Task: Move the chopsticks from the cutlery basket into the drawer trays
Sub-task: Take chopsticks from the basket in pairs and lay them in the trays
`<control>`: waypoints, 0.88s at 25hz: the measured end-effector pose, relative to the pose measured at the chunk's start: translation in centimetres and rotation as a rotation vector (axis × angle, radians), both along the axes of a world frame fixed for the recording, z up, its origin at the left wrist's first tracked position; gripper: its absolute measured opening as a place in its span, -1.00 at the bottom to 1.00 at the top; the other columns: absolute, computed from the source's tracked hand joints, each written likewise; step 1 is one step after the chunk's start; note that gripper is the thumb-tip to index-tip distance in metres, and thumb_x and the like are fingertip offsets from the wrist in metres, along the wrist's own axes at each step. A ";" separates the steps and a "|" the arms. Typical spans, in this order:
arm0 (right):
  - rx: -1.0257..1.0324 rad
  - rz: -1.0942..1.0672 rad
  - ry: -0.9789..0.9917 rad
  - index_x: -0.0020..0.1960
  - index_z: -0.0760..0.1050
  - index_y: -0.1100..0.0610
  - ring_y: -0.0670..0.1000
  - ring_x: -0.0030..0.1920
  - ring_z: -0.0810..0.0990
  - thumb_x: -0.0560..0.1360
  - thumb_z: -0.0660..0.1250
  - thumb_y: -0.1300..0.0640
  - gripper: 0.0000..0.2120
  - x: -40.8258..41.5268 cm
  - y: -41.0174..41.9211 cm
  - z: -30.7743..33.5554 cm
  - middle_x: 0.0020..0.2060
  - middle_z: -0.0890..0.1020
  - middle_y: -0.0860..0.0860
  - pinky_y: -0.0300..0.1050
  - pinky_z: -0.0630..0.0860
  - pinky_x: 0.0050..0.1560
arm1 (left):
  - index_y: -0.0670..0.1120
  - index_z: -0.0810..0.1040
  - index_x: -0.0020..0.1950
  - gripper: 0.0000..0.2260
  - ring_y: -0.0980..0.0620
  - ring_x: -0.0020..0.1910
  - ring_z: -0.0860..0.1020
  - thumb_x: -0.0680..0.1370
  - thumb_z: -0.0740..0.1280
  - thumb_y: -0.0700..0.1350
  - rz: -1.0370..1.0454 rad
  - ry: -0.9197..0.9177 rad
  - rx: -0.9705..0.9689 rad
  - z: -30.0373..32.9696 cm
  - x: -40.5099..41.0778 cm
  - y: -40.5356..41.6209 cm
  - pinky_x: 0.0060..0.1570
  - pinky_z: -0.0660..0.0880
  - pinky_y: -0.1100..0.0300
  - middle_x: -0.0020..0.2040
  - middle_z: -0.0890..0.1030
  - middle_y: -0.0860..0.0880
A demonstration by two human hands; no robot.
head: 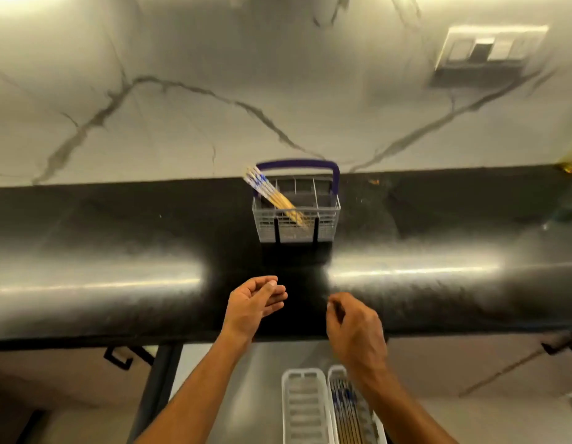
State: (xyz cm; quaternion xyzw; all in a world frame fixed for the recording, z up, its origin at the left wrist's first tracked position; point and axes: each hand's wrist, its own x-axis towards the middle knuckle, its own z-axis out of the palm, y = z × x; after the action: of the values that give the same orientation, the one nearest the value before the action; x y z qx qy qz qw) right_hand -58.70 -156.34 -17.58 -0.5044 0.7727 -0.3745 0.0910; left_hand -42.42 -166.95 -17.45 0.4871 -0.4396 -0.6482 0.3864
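Head view: left hand (pixel 251 304) and right hand (pixel 355 328) hover over the tabletop (pixel 118 251), each grip loosely curled and empty. Chopsticks (pixel 272 197) lean in the cutlery basket (pixel 296 219); others lie in the right drawer tray (pixel 348 411). Best pinch the bundle near its upper ends, lifting straight

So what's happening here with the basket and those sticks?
A person is emptying chopsticks out of a grey cutlery basket on a black counter into white trays below the counter edge. Right now neither hand holds anything: the left hand hovers open and the right hand, fingers loosely curled, hangs over the counter edge, both short of the basket. A bundle of chopsticks leans in the basket's left side. The right tray already holds some; the left one looks empty.
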 end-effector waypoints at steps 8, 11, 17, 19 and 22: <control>0.026 0.153 0.035 0.03 0.57 0.05 -0.08 -0.27 0.56 0.58 0.28 0.03 -0.87 1.2 -16.4 10.9 -0.19 0.63 -0.05 -0.18 0.51 -0.26 | -0.11 0.63 0.01 -0.92 -0.03 -0.07 0.68 0.59 0.34 -0.18 0.193 -0.119 -0.168 10.6 -0.5 -11.7 0.02 0.65 0.08 -0.09 0.70 -0.14; 0.109 0.174 0.096 0.07 0.57 0.05 -0.04 -0.20 0.58 0.59 0.27 0.02 -0.84 1.7 -21.4 10.0 -0.11 0.63 -0.01 -0.08 0.59 -0.16 | -0.08 0.64 -0.07 -0.91 -0.04 -0.09 0.67 0.57 0.35 -0.19 0.237 -0.159 -0.140 10.6 -1.6 -14.8 0.03 0.64 0.05 -0.10 0.70 -0.14; 0.132 0.209 0.153 0.12 0.52 0.09 0.03 -0.04 0.53 0.61 0.23 0.02 -0.81 1.8 -27.1 8.8 0.00 0.56 0.03 -0.06 0.51 -0.09 | -0.02 0.67 0.00 -0.91 0.03 -0.15 0.66 0.56 0.39 -0.07 0.242 -0.360 -0.138 9.0 -4.0 -19.7 -0.05 0.64 0.08 -0.15 0.68 0.00; 0.122 0.224 0.180 0.13 0.51 0.09 0.03 -0.01 0.52 0.61 0.19 -0.01 -0.77 1.8 -27.8 7.9 0.01 0.57 0.03 -0.05 0.53 -0.05 | -0.04 0.66 0.00 -0.89 0.09 -0.21 0.62 0.57 0.38 -0.03 0.235 -0.412 -0.128 8.5 -4.6 -20.5 -0.20 0.57 0.19 -0.13 0.67 0.00; 0.086 0.248 0.239 0.10 0.51 0.09 0.01 -0.01 0.51 0.62 0.16 -0.02 -0.76 1.5 -28.3 6.9 0.00 0.58 0.03 -0.07 0.53 -0.06 | -0.06 0.66 -0.05 -0.88 0.11 -0.29 0.59 0.56 0.38 -0.03 0.235 -0.396 -0.143 7.7 -5.1 -21.3 -0.29 0.51 0.26 -0.19 0.67 -0.01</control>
State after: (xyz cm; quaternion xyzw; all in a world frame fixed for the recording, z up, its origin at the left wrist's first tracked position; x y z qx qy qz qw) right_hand -57.17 -184.68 -10.68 -0.6323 0.7253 -0.2642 0.0654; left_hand -47.53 -188.27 -9.72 0.6238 -0.4919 -0.4578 0.3992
